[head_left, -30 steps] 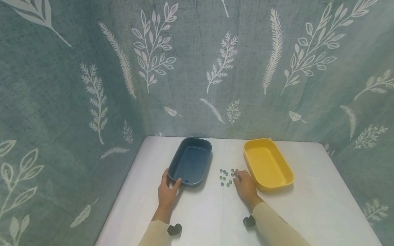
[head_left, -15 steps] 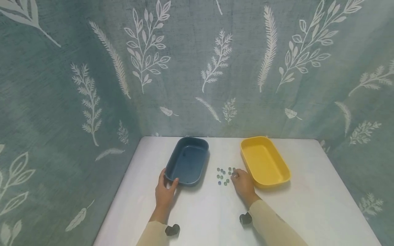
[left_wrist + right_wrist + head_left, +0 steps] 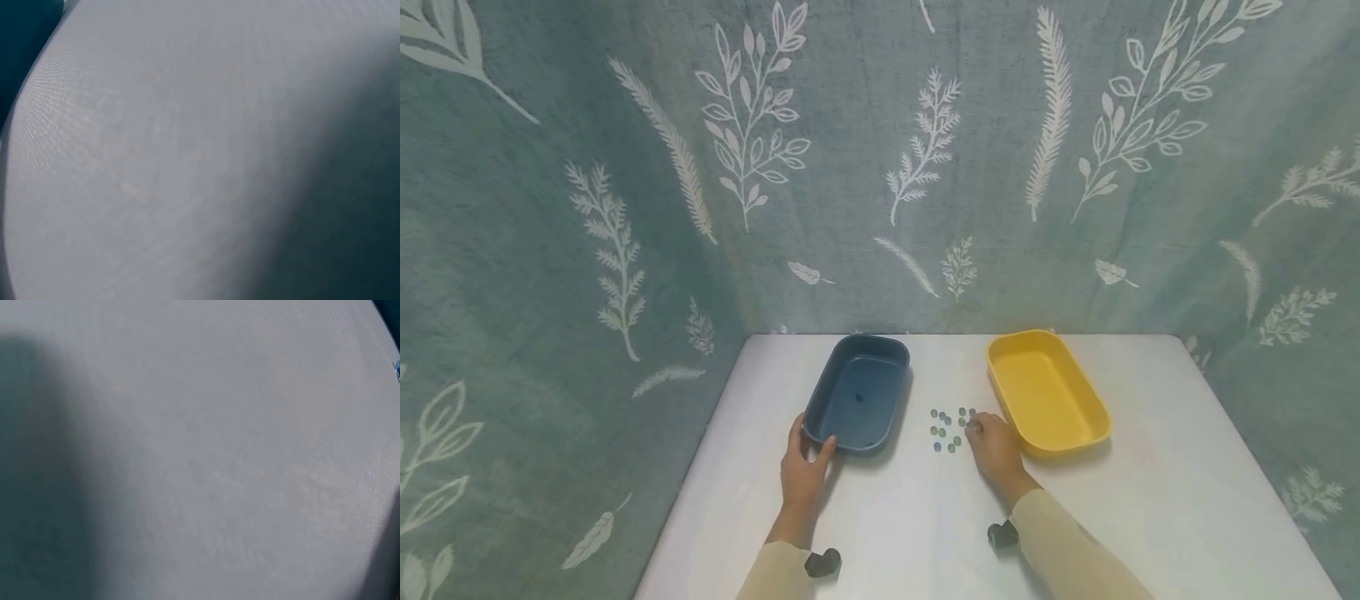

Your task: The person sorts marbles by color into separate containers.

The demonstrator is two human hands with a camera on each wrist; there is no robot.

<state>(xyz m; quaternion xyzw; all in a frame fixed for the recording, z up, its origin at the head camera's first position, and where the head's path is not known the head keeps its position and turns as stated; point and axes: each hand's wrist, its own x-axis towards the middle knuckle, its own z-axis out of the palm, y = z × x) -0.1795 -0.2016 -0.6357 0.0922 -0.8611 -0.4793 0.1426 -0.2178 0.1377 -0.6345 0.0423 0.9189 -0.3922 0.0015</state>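
Observation:
My left hand (image 3: 802,475) grips the near left corner of a dark blue tray (image 3: 891,421), thumb on the near side, fingers along the left wall. A small dark spot (image 3: 859,397), perhaps a bead, shows on that tray's floor. My right hand (image 3: 996,454) is at the right edge of a loose group of small green and blue glass beads (image 3: 942,432). Its thumb and forefinger appear to pinch one bead (image 3: 977,427), partly hidden by the fingers. The left wrist view shows mostly blurred tabletop (image 3: 156,137); the right wrist view likewise, without its hand.
Just right of my right hand stands a yellow tray (image 3: 1052,400). Both trays sit on a white table (image 3: 880,533), whose far edge meets a green leaf-patterned cloth (image 3: 850,167). Dark wrist cameras (image 3: 823,563) hang from both sleeves.
My right thumb and forefinger have come together at the beads. A dark spot in the blue tray has shifted toward the near side. My left hand has kept its hold; the head view has shifted slightly.

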